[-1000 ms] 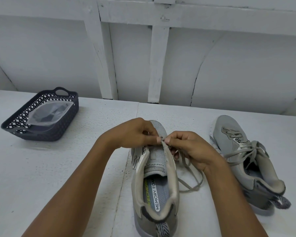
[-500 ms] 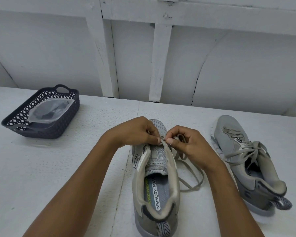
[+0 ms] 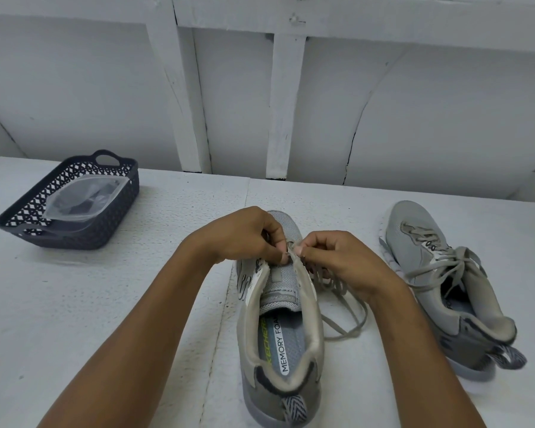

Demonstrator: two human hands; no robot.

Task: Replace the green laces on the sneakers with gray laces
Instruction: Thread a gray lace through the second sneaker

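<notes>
**Both hands pinched tight at the eyelets of the middle sneaker**

Here we are at the white table [image 3: 105,304], and the action is all on the near sneaker [image 3: 280,322], standing heel toward the camera with its "MEMORY FOAM" insole showing. The left hand [image 3: 244,236] comes in over the toe, fingers curled, thumb and forefinger nipping the top of the shoe's right eyelet edge. The right hand [image 3: 343,261] meets it fingertip to fingertip from the other side, curled too, pinching the loose lace [image 3: 346,322] right at that edge. The pale grey-beige lace runs out from under the right palm and lies in slack loops on the table just beside the shoe's right flank. The upper eyelets near the tongue look unthreaded; the lower ones are hidden by the hands.

Off to the right, well apart, the second sneaker [image 3: 445,282] rests angled, its own lace [image 3: 439,265] threaded and lying loose across the tongue. Far left, a dark lattice basket [image 3: 84,239] holds a clear plastic bag [image 3: 84,200].
</notes>
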